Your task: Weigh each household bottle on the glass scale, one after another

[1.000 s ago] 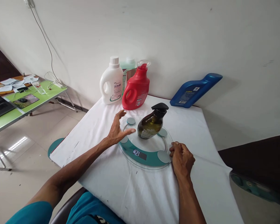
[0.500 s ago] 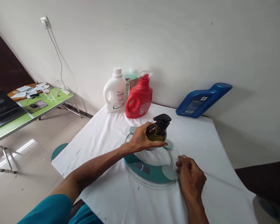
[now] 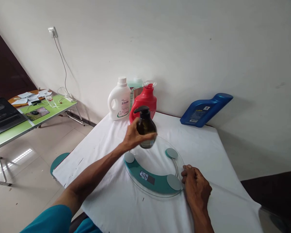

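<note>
- The left hand (image 3: 134, 137) is wrapped round the lower body of a dark pump bottle (image 3: 145, 127), fingers curled across the front and the thumb behind, holding it upright in the air above the far part of the glass scale (image 3: 160, 186), clear of the platform.
- The bottle looks like rigid plastic, small enough for one hand; I judge it light to moderate in weight, with dark liquid inside that may slosh if it is tilted.
- Its smooth rounded wall could slip in a loose hold, so the widest part of the body is the sound place to grip. The black pump head (image 3: 142, 110) with its spout is a poor handle, since it may press down or turn.
- The right hand (image 3: 196, 187) rests on the white cloth (image 3: 116, 200), fingers curled loosely inward and touching the near right rim of the scale; it holds nothing.
- The scale is a round clear glass plate with a teal band, grey pads and a lit display (image 3: 146, 177); glass is hard, smooth and breakable, so anything set on it wants a gentle landing.
- Beyond it, against the wall, stand a white jug (image 3: 119, 100) and a red jug (image 3: 145, 101), just beside each other, with a pale green bottle behind them.
- A blue container (image 3: 205, 109) leans on the wall, well apart to the right.
</note>
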Demonstrator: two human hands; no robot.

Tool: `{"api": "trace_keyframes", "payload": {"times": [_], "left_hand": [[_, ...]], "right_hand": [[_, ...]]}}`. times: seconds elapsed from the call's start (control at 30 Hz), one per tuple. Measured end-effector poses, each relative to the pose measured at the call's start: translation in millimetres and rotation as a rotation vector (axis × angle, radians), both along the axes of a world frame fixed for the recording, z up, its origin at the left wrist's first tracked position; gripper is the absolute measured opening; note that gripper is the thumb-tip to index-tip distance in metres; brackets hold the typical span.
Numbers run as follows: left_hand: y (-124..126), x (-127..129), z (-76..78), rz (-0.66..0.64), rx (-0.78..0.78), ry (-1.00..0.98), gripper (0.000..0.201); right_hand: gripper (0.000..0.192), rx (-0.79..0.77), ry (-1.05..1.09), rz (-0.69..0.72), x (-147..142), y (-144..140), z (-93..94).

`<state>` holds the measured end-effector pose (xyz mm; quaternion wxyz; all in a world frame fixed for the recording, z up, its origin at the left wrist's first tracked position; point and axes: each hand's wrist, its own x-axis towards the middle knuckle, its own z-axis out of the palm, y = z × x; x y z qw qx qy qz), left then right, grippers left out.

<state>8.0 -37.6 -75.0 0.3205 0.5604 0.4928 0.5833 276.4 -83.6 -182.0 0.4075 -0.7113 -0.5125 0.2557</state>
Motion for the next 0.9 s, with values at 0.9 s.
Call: {"api": "trace_keyframes", "payload": {"times": [0.9], "left_hand": [[99, -124, -46.5, 0.355, -0.041, 0.347, 0.065]], "right_hand": [[0.055, 0.076, 0.072, 0.011, -3, 2, -5.4]]}}
